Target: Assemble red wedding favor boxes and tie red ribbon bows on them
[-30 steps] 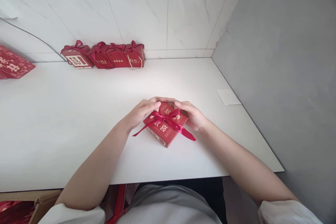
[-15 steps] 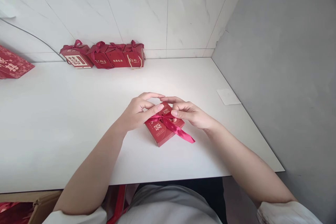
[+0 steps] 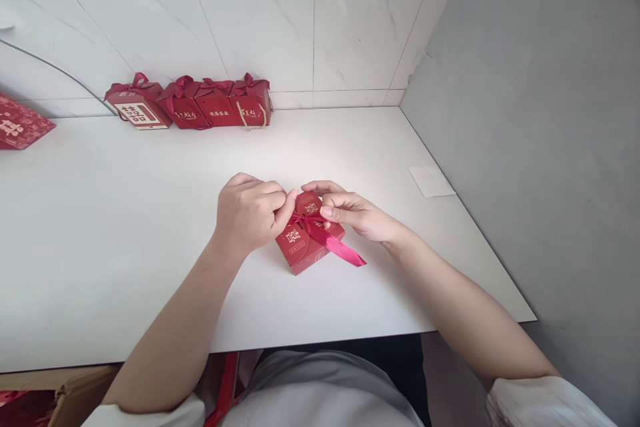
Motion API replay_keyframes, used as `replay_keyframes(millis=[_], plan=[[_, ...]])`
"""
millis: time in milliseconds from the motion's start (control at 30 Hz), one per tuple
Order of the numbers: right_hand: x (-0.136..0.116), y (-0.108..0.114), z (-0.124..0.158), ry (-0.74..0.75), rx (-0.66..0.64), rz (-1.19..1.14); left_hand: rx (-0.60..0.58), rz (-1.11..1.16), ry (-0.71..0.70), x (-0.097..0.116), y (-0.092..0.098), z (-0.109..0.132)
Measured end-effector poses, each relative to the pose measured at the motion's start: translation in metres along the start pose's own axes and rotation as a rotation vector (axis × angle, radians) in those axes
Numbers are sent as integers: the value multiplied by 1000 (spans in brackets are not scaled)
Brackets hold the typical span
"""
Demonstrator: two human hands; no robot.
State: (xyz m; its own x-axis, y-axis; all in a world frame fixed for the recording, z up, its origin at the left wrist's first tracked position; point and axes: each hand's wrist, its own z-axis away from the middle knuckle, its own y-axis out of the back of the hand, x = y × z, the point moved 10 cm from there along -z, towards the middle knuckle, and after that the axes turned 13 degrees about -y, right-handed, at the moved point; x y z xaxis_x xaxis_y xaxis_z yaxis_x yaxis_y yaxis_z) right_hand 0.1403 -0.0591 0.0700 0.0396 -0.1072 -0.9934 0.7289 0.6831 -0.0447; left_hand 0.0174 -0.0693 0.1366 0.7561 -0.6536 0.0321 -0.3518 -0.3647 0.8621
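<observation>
A small red gift box [image 3: 313, 255] with pale printed characters lies on the white table, turned at an angle. Across its top runs a glossy crimson ribbon [image 3: 340, 250], knotted near the middle, with one tail trailing over the near right side. At the box's left edge, my left hand [image 3: 253, 213] is closed, fingers curled and thumb pressed against them, on the ribbon's left part. My right hand [image 3: 353, 213] pinches the ribbon's right part between thumb and fingers, its index finger stretched over the far edge of the box. The ribbon inside my left fist is hidden.
Against the tiled wall stands a row of several red gift boxes [image 3: 215, 110] with bows. Another red printed item [image 3: 23, 123] sits at the far left. A white paper square [image 3: 432, 181] lies near the grey partition. An open cardboard box [image 3: 85, 390] is below the table's front left.
My left hand has curled from outstretched fingers into a closed grip and moved slightly left. My right hand keeps its pinch. The whole view has shifted a little.
</observation>
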Motion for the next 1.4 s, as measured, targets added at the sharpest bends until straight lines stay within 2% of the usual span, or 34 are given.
replay_keyframes(millis=[100,233,300,367,467,633,833,1033,1233,1300,1400], plan=[[2,2,-1,8,-1,-14,-23,223,-7,3,-6,-2],[5,6,0,-10,16,-87,-127,707,234,-10,-29,4],[5,8,1,-21,37,-146,-159,866,349,-15,-37,10],[3,7,3,-18,50,-204,-199,952,387,-13,-42,12],[1,4,5,-19,42,-273,-218,950,357,-6,-44,10],[-2,2,6,19,39,-309,-160,857,268,9,-38,3],[-3,6,4,40,93,-217,-225,925,278,17,-51,5],[5,4,-2,12,101,-334,-319,927,307,18,-60,8],[14,9,-3,-38,208,-368,-353,915,312,20,-59,8],[15,8,-4,-48,196,-388,-342,918,298,22,-58,7],[17,0,-4,-101,96,-431,-355,964,278,26,-58,8]])
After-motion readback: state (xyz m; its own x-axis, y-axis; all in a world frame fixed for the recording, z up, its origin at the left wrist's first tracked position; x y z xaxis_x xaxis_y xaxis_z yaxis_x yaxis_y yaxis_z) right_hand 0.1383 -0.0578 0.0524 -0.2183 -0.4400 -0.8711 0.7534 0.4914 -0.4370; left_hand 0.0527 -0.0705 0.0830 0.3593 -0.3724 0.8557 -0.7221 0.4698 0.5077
